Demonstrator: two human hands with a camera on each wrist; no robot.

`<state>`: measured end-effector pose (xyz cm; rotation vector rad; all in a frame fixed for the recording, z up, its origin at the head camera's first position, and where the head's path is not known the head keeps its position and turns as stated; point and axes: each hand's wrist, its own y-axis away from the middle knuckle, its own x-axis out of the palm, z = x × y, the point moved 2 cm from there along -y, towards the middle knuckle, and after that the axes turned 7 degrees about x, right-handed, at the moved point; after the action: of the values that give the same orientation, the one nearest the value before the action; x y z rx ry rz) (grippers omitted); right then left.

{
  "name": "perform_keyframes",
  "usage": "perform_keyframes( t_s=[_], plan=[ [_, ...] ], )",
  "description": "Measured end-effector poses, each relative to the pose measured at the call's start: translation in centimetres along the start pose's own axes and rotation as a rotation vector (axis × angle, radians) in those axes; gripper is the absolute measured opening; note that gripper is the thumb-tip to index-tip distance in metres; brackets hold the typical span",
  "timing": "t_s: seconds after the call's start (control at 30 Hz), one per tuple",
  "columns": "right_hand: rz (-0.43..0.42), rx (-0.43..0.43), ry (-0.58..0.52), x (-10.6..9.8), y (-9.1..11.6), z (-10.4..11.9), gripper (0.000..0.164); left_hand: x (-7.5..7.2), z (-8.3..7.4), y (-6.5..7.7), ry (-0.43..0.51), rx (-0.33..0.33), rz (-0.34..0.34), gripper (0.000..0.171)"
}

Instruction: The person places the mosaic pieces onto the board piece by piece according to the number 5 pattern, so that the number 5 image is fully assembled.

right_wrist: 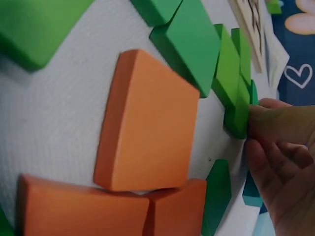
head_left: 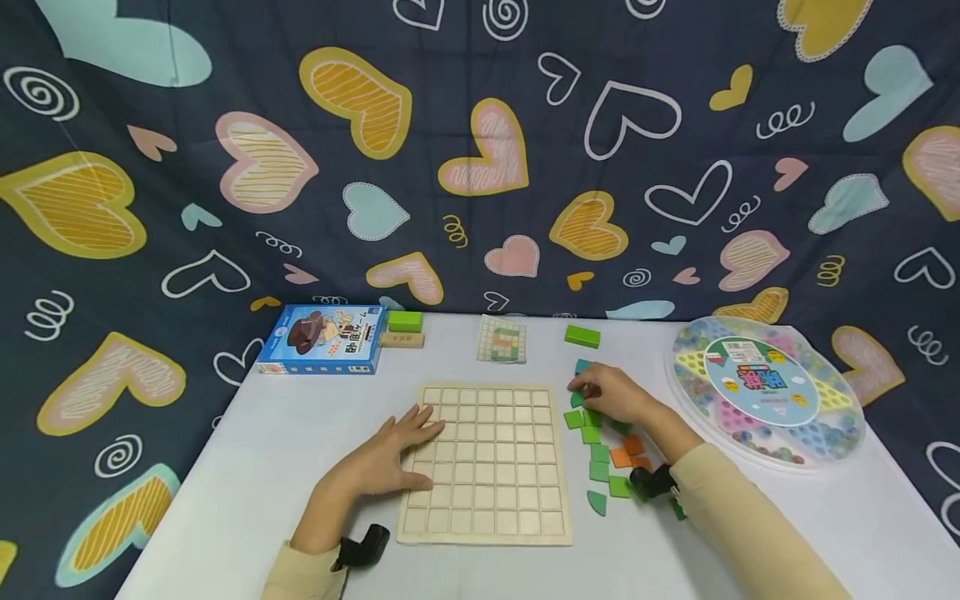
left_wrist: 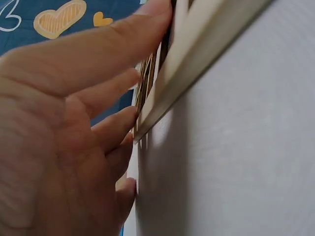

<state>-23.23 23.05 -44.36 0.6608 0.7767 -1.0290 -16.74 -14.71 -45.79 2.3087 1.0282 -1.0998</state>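
Note:
My left hand (head_left: 395, 454) rests with spread fingers on the left edge of a pale wooden grid board (head_left: 483, 546); in the left wrist view its fingertips lie along the board's side. My right hand (head_left: 611, 393) is over the far end of a group of small blocks, to the right of the board. Its thumb and bent fingers (right_wrist: 270, 123) are right at a green block (right_wrist: 238, 115) and a teal block (right_wrist: 252, 189); whether they pinch one I cannot tell. Nearer my sleeve lie orange blocks (head_left: 620, 457) and several green blocks (head_left: 599, 471), including a rounded green block (head_left: 596, 502).
A small pattern card (head_left: 502, 340) lies beyond the board. A blue game box (head_left: 322, 340) stands back left, beside a green block (head_left: 405, 321) and a wooden block (head_left: 402, 340). One green block (head_left: 582, 336) sits back right. A round clear-lidded game case (head_left: 765, 392) is at the right.

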Motion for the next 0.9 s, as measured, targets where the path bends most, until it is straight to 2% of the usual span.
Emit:
perform_keyframes(
  t_s=[0.1,0.2,0.33,0.4,0.5,0.63,0.8,0.9],
  plan=[
    [-0.037,-0.031,0.059,-0.2,-0.1,0.3,0.023,-0.2,0.3,-0.1,-0.016,0.006,-0.011,0.084],
    [-0.056,-0.019,0.089,-0.3,0.0,0.8,0.020,-0.3,0.5,-0.1,-0.030,0.004,-0.007,0.084],
    [-0.068,0.016,-0.019,-0.2,0.1,2.7,0.021,-0.5,0.7,0.0,-0.026,0.006,-0.009,0.083],
    [-0.066,-0.010,-0.095,0.2,-0.2,4.3,0.023,-0.6,0.8,0.1,-0.018,0.011,-0.023,0.083],
    [-0.034,-0.067,-0.178,1.4,-1.2,7.1,0.026,-0.7,0.9,0.1,-0.014,0.023,-0.038,0.082],
    [0.026,-0.123,-0.211,3.9,-3.2,10.0,0.027,-0.5,1.1,0.1,-0.007,0.033,-0.038,0.082],
    [0.073,-0.112,-0.141,7.0,-5.5,11.8,0.024,-0.1,1.2,0.2,0.013,0.032,-0.028,0.083],
    [0.089,-0.095,-0.090,7.9,-6.0,12.6,0.021,0.1,1.1,0.4,0.023,0.025,-0.023,0.083]
  ],
)
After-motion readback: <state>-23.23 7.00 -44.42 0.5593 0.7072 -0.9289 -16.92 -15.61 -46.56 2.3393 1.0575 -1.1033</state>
